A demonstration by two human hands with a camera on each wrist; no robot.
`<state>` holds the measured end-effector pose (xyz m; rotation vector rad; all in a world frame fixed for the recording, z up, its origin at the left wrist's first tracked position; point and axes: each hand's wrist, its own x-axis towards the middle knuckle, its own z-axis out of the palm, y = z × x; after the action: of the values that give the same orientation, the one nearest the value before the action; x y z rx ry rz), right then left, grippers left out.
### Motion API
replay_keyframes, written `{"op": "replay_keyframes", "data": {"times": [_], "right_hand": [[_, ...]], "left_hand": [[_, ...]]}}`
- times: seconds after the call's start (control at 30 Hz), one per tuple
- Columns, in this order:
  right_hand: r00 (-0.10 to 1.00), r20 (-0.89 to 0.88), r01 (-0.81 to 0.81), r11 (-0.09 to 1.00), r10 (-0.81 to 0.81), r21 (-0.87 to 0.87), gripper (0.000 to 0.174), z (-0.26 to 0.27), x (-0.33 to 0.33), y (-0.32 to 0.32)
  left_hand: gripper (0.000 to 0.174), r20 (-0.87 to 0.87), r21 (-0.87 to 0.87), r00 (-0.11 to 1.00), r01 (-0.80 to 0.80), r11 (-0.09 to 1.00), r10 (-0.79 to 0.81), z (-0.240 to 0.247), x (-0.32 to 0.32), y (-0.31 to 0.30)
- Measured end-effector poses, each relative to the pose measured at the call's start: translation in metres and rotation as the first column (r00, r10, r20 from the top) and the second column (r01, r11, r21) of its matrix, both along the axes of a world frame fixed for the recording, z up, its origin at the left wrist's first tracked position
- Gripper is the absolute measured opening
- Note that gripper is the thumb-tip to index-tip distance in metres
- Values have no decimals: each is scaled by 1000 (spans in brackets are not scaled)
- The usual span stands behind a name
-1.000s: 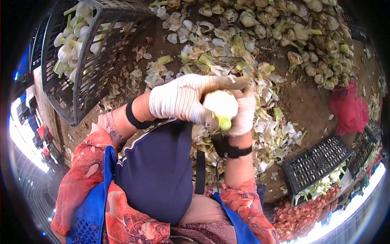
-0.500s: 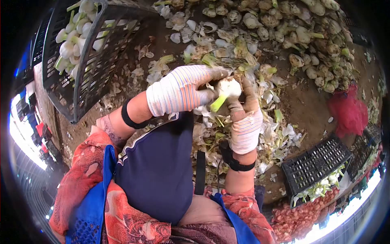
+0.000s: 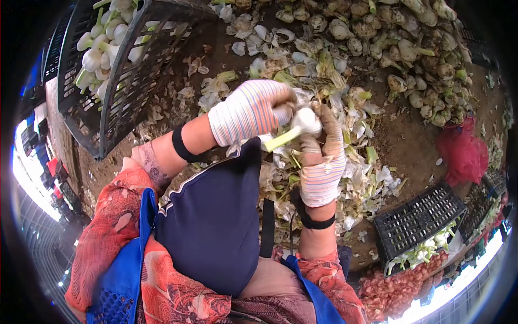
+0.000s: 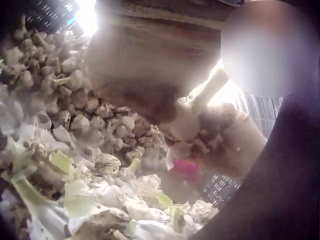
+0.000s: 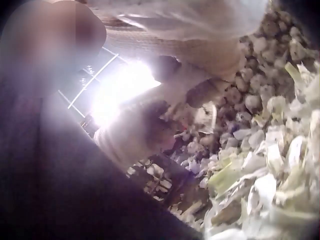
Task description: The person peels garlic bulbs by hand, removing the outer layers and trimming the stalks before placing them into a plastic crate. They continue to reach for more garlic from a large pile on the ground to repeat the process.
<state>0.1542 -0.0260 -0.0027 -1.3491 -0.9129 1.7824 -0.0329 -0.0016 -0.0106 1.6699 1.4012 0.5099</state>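
Observation:
A white garlic bulb (image 3: 306,121) with a cut green stem (image 3: 281,139) is held between the two hands, its stem toward the wearer's lower left. My right hand (image 3: 325,162), in a striped, soiled-fingered glove, grips the bulb from the right with fingers and thumb. On its upper left side, the gloved left hand (image 3: 253,110) has thumb and fingers curled in, pinching at the bulb's outer skin. In the left wrist view, the bulb (image 4: 185,125) shows between both hands with a loose flap of skin hanging below. Glare and fingers hide most of it in the right wrist view.
Peeled skins and stem scraps (image 3: 345,194) cover the ground below the hands. Unpeeled garlic (image 3: 410,48) is heaped at upper right beside a pink net bag (image 3: 463,151). A black crate (image 3: 102,127) with cleaned bulbs stands left; another crate (image 3: 421,218) lies at right.
The bulb has turned, its stem now pointing further left, and looks whiter. The right hand has dropped lower and opened wider around it; the left hand has shifted, its fingers curling closer.

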Motion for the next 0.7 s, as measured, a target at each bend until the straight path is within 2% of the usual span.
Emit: {"op": "replay_keyframes", "data": {"times": [0.03, 0.07, 0.1, 0.13, 0.17, 0.2, 0.23, 0.27, 0.3, 0.33, 0.4, 0.43, 0.47, 0.5, 0.53, 0.6, 0.63, 0.67, 0.7], "right_hand": [[999, -39, 31, 994, -36, -104, 51, 4, 0, -1], [999, -38, 30, 994, -34, -105, 51, 3, -3, -2], [996, -61, 59, 990, -68, -129, 51, -2, -8, -3], [991, -83, 89, 984, -103, -155, 52, -8, -11, -4], [973, -229, -76, 976, 28, -202, 58, -20, -3, 2], [973, -229, -77, 976, 29, -203, 58, -22, 1, 1], [921, -373, -204, 956, 114, -212, 61, -22, 3, 0], [841, -507, -327, 923, 188, -201, 65, -23, 4, 0], [894, -431, -257, 929, 125, -264, 60, -29, 0, -7], [949, -293, -214, 920, 116, -328, 47, -14, -5, 0], [960, -269, -67, 870, -77, -488, 41, -18, -16, 0], [960, -268, -66, 871, -77, -487, 41, -25, -10, -3], [922, -363, -89, 839, -134, -536, 41, -36, -3, -8], [872, -449, -118, 804, -197, -582, 41, -44, 3, -15], [871, -449, -119, 803, -198, -584, 41, -41, 2, -16], [789, -541, -108, 802, -291, -588, 43, -33, 1, -17], [830, -498, -80, 831, -250, -550, 42, -24, -3, -14], [830, -500, -81, 833, -248, -548, 42, -18, -5, -8], [882, -421, -49, 846, -212, -531, 42, -13, -7, -4]], "left_hand": [[25, 140, -351, 964, -166, 922, 227, 8, 0, 4], [25, 186, -670, 862, -240, 702, 472, 12, 0, 7], [24, 211, -463, 893, -268, 845, 398, -1, -2, 2], [24, 210, -462, 892, -270, 845, 400, -7, -5, -1], [25, 244, -447, 840, -346, 825, 485, -12, -8, -3], [26, 281, -433, 779, -419, 798, 561, -15, -9, -5], [29, 208, -509, 771, -440, 740, 601, -1, -8, 0], [29, 211, -510, 770, -439, 740, 603, -1, -7, 0], [29, 267, -577, 752, -376, 725, 603, 0, -5, 0], [29, 321, -636, 730, -307, 708, 604, 1, -4, 0], [29, 321, -680, 741, -253, 688, 589, 8, -5, 4], [30, 468, -741, 454, -266, 616, 758, 5, -3, 5], [31, 536, -802, 106, -244, 545, 837, -1, -3, 6], [31, 609, -784, -97, -226, 579, 787, -26, -21, 8], [30, 564, -793, -119, -356, 495, 817, -27, -32, 12], [24, 598, -636, 159, -504, 585, 786, -24, -38, 11], [21, 566, -612, 340, -438, 659, 751, -33, -38, 10], [21, 520, -596, 508, -360, 718, 686, -21, -31, 20], [38, 309, -452, 806, -342, 824, 504, -1, -16, 9]]}}
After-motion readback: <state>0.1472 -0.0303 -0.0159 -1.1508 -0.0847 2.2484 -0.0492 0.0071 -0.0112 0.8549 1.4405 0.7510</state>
